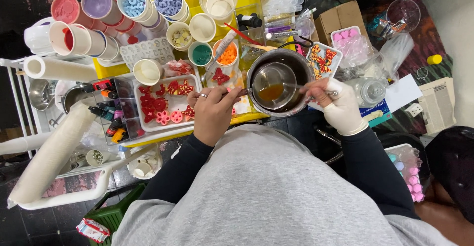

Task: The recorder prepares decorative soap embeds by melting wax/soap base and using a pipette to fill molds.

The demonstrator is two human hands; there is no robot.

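While both hands [269,105] close on handles (right gloved), the metal pot [278,82] sits between them.

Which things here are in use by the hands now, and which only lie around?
In use:
left hand, bare, at the small pan's handle
small pan of amber liquid, inside a dark pot
right hand, gloved, at the pot's rim

Lying about:
tray of red shapes
cups of beads
paper roll

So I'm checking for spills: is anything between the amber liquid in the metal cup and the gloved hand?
Nothing visible. The gloved right hand holds a thin tool reaching straight into the metal cup, above the amber liquid.
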